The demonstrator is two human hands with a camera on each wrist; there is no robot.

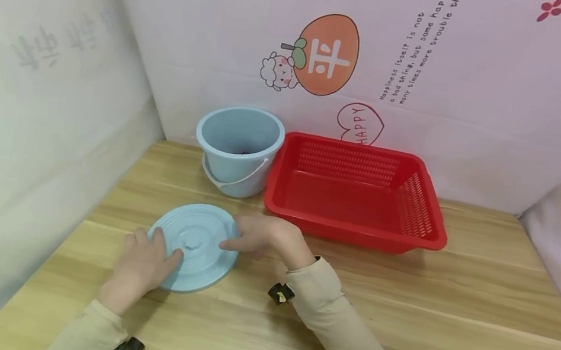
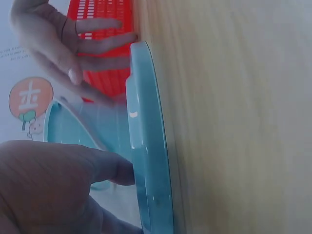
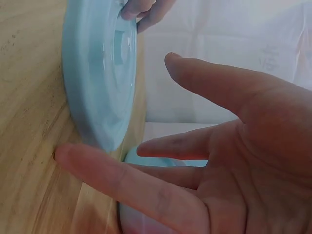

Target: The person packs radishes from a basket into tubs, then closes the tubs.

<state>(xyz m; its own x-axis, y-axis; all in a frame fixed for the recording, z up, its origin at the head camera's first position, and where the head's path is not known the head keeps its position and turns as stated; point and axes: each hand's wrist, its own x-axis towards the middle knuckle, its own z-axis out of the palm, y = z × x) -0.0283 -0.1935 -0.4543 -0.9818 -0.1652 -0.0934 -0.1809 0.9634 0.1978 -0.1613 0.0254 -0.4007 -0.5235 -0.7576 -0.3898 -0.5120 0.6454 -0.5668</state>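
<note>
A round light-blue lid [image 1: 202, 269] lies on the table at the left front, its small raised knob facing up. My left hand [image 1: 141, 260] rests on the lid's left side; in the left wrist view the thumb [image 2: 114, 168] touches its top face. At the lid's right edge is my right hand [image 1: 263, 235], fingers extended and spread. In the right wrist view, the fingers [image 3: 131, 183] reach beside the rim, and I cannot tell whether they touch it. Behind the lid stands a light-blue bucket [image 1: 234, 176] with its handle hanging down in front.
To the right of the bucket sits a red plastic basket [image 1: 342, 231] with mesh sides. Something small and dark reddish [image 1: 245, 151] shows inside the bucket. Printed white cloth [image 1: 215, 28] stands behind and at both sides of the wooden table [image 1: 452, 331].
</note>
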